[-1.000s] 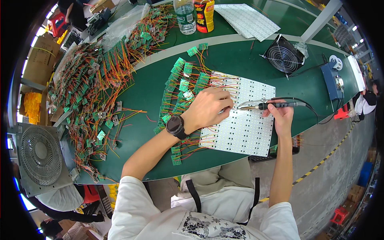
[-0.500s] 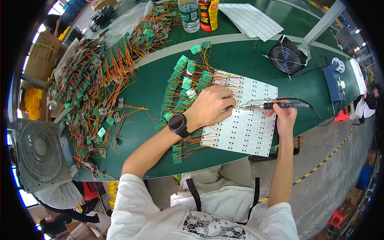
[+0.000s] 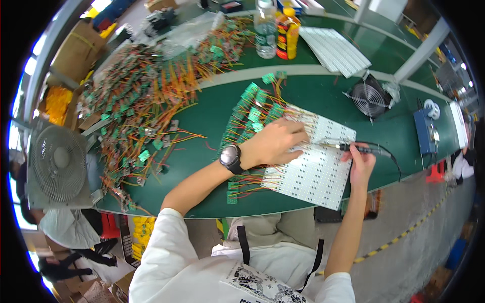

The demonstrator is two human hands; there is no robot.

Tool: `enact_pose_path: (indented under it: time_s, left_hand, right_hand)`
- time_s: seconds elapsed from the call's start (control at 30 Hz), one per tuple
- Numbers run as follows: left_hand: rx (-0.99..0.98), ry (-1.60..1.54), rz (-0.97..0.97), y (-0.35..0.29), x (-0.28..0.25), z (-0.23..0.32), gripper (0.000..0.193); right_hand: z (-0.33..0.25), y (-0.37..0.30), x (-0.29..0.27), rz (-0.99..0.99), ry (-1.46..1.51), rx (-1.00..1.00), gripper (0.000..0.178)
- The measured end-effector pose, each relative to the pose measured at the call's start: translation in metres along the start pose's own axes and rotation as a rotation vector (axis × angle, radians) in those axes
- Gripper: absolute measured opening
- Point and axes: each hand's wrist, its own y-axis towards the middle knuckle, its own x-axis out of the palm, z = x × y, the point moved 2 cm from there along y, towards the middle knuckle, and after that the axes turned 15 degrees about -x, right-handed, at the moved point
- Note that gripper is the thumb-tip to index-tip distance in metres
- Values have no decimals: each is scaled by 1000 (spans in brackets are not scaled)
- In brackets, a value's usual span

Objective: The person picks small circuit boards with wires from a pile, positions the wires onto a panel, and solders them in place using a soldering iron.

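My right hand (image 3: 360, 165) grips the handle of a soldering iron (image 3: 356, 147), whose thin metal tip points left over a white LED panel (image 3: 328, 166). A guide tube runs along the iron's top. Over the panel's left part reaches my left hand (image 3: 275, 144), palm down, wearing a black watch (image 3: 231, 157). Its thumb and index finger look apart, with bare panel showing between them; the other fingers are bent. Small green circuit boards (image 3: 241, 113) lie in rows beside and partly under this hand, their red and yellow wires running onto the panel's left edge.
A large heap of wired circuit boards (image 3: 136, 96) covers the table's left. Behind stand a water bottle (image 3: 265, 33), a yellow-labelled drink bottle (image 3: 288, 36) and stacked white panels (image 3: 336, 50). At right are a small black fan (image 3: 368, 98) and a blue soldering station (image 3: 425, 132).
The view has shifted, so the scene sits differently in the picture. The iron's tip has drawn slightly right, away from my left fingers. My left thumb and index finger have parted.
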Motion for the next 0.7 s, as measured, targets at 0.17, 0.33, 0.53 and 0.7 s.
enact_pose_path:
  time_s: [0.17, 0.33, 0.53, 0.7]
  left_hand:
    - [-7, 11, 119, -23, -54, 31, 32]
    - [-291, 78, 284, -108, -81, 28, 29]
    - [-1031, 194, 711, -250, -101, -8, 21]
    - [-1067, 436, 745, -294, -117, -20, 26]
  right_hand:
    - [0, -1, -5, 61, 26, -60, 16]
    - [2, -6, -13, 92, 75, -63, 15]
    - [-5, -14, -15, 124, 101, 5, 17]
    - [-5, -11, -16, 71, 85, 9, 19]
